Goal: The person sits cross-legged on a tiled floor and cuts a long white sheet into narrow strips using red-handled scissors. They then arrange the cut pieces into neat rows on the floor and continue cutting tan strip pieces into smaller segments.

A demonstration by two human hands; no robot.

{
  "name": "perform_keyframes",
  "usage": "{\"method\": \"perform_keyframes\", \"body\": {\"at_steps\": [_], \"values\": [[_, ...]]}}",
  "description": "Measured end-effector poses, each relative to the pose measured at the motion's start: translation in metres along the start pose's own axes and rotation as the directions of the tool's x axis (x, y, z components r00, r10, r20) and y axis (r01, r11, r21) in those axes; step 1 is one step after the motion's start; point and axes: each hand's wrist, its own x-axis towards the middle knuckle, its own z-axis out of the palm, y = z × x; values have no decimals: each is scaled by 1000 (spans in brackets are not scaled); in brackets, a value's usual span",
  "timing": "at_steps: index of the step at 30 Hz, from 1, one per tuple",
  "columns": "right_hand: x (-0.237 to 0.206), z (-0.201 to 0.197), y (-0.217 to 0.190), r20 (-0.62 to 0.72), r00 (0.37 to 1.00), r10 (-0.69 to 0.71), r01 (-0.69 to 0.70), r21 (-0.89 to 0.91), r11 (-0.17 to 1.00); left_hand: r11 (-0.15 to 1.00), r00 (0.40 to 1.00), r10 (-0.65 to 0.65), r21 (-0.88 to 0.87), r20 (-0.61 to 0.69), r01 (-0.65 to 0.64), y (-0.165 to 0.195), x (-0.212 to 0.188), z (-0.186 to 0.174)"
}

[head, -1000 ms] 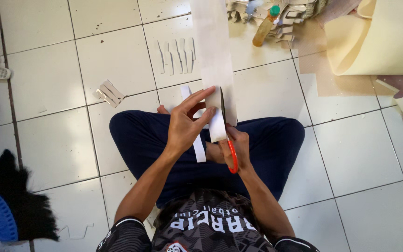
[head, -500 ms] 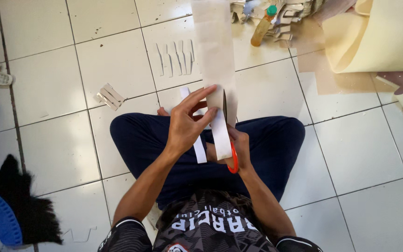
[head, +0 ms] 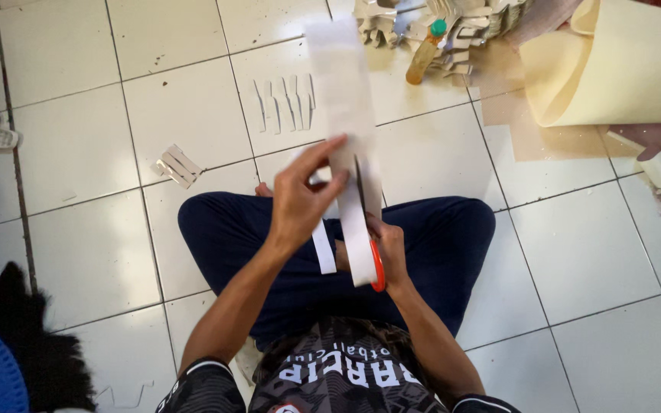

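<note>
I sit cross-legged on a white tiled floor. My left hand (head: pixel 300 199) pinches a long white paper strip (head: pixel 342 92) that stretches away from me above my lap. My right hand (head: pixel 389 248) grips red-handled scissors (head: pixel 376 264), whose blades run lengthwise into the strip near its middle. A narrow cut strip (head: pixel 323 245) hangs down beside my left hand, and a wider cut part (head: pixel 357 245) droops over my right hand.
Several thin cut strips (head: pixel 284 103) lie in a row on the tiles ahead, a small stack of pieces (head: pixel 176 164) to the left. A glue bottle (head: pixel 424 52) and a paper pile (head: pixel 445 19) sit at the top, a cream roll (head: pixel 613 65) at right.
The scissors have advanced farther along the paper strip, and the cut part hanging near my right hand has grown longer. My left hand keeps its grip.
</note>
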Motion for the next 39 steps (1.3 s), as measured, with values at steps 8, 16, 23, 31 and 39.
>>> {"method": "perform_keyframes", "body": {"at_steps": [8,16,23,31,39], "values": [[3,-1,7,-20,995,98,-95,130,987,999,999,10,-32,42,-9,4,-15,5],[-2,-3,-11,-4,983,-181,180,-91,979,999,998,35,27,-47,-33,1,3,0],[8,-6,-15,-37,996,-87,85,-47,995,999,999,45,-3,20,-45,8,-15,10],[1,-6,-11,-41,984,-173,166,-135,977,992,992,119,-58,49,-116,11,-3,-2],[8,-4,-25,-53,970,-236,233,-57,971,994,993,112,-1,-24,-112,16,-9,8]]}}
